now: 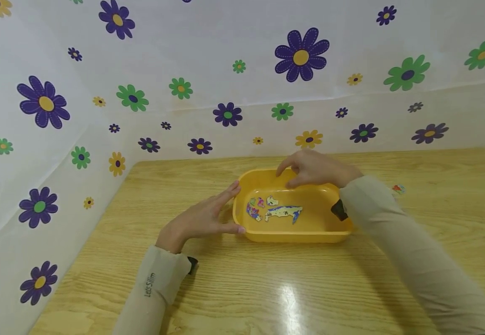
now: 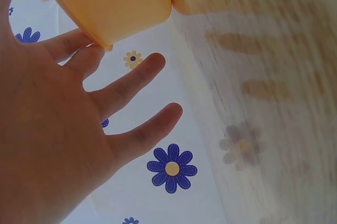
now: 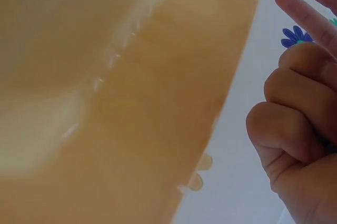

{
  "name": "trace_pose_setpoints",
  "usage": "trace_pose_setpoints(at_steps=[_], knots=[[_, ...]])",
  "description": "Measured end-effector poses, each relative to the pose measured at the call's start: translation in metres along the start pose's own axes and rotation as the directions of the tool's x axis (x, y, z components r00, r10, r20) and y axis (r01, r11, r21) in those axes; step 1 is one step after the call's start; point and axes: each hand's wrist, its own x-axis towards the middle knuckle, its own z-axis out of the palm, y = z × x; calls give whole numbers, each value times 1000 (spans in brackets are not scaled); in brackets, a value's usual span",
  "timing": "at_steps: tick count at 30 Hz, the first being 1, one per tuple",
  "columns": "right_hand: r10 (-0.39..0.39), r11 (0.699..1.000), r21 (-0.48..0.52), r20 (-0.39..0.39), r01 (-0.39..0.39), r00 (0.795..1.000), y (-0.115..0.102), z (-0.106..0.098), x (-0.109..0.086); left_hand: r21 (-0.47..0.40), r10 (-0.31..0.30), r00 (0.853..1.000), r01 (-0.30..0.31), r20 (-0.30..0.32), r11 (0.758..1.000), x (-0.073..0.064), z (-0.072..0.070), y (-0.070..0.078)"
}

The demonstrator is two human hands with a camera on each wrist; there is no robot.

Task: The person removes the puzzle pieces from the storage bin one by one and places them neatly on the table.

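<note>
Glossy rounded yellow plastic tub (image 1: pixel 267 235), left hand (image 1: pixel 202 218) flat-fingered against its end, right hand (image 1: pixel 315 168) loosely curled over rim.

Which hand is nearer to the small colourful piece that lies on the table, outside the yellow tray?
The right. The right hand is at the far rim of the yellow tray, on the same side as the colourful piece. The left hand touches the tray's opposite end, farther away.

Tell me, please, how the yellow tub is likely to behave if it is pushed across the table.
The yellow tub is low and wide, so it probably slides rather than tips. It looks like thin plastic holding only a few flat pieces, so likely light. The glossy table suggests it slides easily.
</note>
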Motion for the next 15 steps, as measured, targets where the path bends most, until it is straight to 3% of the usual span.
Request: trace_pose_setpoints(at_steps=[15], knots=[[-90, 993, -70, 99, 97, 991, 5, 32, 19, 15, -4, 1000, 3, 6, 1000, 0, -1, 1]])
